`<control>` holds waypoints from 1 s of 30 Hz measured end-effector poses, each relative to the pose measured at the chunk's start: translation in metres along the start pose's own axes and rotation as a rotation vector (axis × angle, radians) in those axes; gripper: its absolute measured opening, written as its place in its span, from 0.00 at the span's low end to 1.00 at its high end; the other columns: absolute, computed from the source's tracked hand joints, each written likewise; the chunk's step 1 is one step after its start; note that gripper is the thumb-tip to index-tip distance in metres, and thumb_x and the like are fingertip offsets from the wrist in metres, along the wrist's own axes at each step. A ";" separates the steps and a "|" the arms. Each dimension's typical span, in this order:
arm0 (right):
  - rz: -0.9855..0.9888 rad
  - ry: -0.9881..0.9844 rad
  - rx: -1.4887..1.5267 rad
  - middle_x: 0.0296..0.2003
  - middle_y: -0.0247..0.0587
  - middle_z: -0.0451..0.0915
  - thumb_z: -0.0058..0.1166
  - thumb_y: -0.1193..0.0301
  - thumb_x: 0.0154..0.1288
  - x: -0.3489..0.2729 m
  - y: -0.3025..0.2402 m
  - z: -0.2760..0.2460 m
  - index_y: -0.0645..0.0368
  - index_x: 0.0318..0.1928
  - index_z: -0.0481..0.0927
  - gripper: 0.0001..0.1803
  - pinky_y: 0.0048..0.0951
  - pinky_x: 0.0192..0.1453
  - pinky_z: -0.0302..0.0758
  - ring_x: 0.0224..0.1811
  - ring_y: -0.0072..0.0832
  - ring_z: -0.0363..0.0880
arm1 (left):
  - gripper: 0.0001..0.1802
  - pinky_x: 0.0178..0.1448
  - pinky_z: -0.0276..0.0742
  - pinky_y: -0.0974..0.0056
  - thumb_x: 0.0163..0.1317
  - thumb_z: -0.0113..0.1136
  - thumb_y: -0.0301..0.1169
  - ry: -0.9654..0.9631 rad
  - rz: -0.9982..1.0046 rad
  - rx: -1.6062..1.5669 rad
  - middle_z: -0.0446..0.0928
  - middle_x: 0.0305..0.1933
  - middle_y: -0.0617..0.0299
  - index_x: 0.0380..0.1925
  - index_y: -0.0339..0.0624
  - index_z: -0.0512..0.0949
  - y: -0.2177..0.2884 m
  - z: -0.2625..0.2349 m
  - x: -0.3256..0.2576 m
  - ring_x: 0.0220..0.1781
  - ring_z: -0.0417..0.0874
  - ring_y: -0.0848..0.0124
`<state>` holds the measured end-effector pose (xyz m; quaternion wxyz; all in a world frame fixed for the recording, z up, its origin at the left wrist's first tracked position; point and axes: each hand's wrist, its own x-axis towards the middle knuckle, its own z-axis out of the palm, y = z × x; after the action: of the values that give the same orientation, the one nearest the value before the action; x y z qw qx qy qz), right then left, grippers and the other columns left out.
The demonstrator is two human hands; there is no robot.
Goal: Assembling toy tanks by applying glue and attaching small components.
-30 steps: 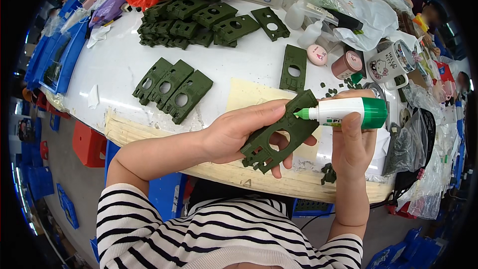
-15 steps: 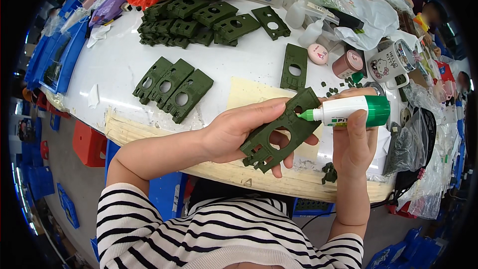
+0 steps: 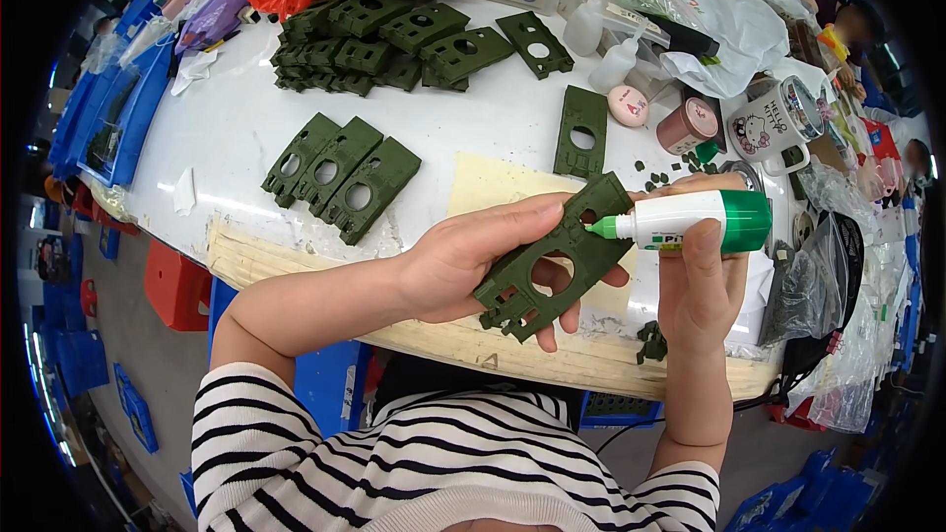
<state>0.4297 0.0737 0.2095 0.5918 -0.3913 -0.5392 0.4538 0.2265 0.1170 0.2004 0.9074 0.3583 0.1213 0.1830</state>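
While left hand (image 3: 461, 261) grasps dark-green, round-holed plastic plate (image 3: 588, 258) | right hand (image 3: 700, 291), at plate's 3 o'clock, grasps white-and-green plastic bottle (image 3: 682, 213)

I get a bright, even picture with soft shadows on the white table (image 3: 473, 123). The left hand (image 3: 473, 254) and right hand (image 3: 702, 281) look sharp. Fisheye distortion bows the table's near edge; well past its left and right edges, my view darkens to black.
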 end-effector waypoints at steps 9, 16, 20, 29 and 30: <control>-0.004 -0.008 -0.015 0.38 0.40 0.72 0.50 0.57 0.65 0.000 -0.001 0.001 0.61 0.44 0.67 0.20 0.33 0.50 0.70 0.44 0.31 0.76 | 0.31 0.35 0.82 0.62 0.70 0.28 0.49 0.001 0.001 0.001 0.66 0.57 0.39 0.67 0.42 0.48 -0.001 -0.001 0.000 0.38 0.79 0.63; 0.036 0.079 0.365 0.39 0.39 0.72 0.42 0.54 0.69 0.003 0.002 -0.007 0.60 0.46 0.66 0.20 0.42 0.60 0.69 0.43 0.30 0.75 | 0.31 0.43 0.82 0.56 0.70 0.28 0.49 -0.006 0.027 -0.008 0.65 0.58 0.42 0.66 0.43 0.49 0.005 -0.002 -0.002 0.42 0.78 0.62; -0.031 0.123 0.408 0.40 0.40 0.72 0.41 0.53 0.69 0.004 0.001 -0.005 0.60 0.46 0.66 0.21 0.42 0.57 0.71 0.43 0.30 0.74 | 0.31 0.63 0.68 0.45 0.69 0.34 0.50 0.101 0.239 -0.076 0.59 0.63 0.46 0.64 0.43 0.52 0.003 0.005 -0.002 0.59 0.71 0.56; -0.118 0.081 0.195 0.38 0.42 0.73 0.45 0.52 0.66 0.003 0.001 -0.002 0.61 0.46 0.66 0.23 0.48 0.63 0.64 0.45 0.35 0.76 | 0.30 0.57 0.73 0.45 0.69 0.34 0.49 0.100 0.122 -0.061 0.62 0.60 0.42 0.64 0.42 0.52 0.006 0.001 -0.002 0.54 0.74 0.53; -0.144 0.062 0.148 0.38 0.41 0.72 0.47 0.52 0.66 0.005 0.000 0.000 0.61 0.46 0.66 0.24 0.49 0.62 0.65 0.45 0.36 0.78 | 0.30 0.55 0.75 0.46 0.69 0.33 0.50 0.081 0.069 -0.076 0.63 0.59 0.41 0.64 0.42 0.52 0.006 0.000 -0.002 0.53 0.76 0.53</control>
<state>0.4292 0.0784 0.2105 0.6664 -0.3207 -0.5125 0.4364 0.2228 0.1200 0.2048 0.9079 0.3199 0.1383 0.2331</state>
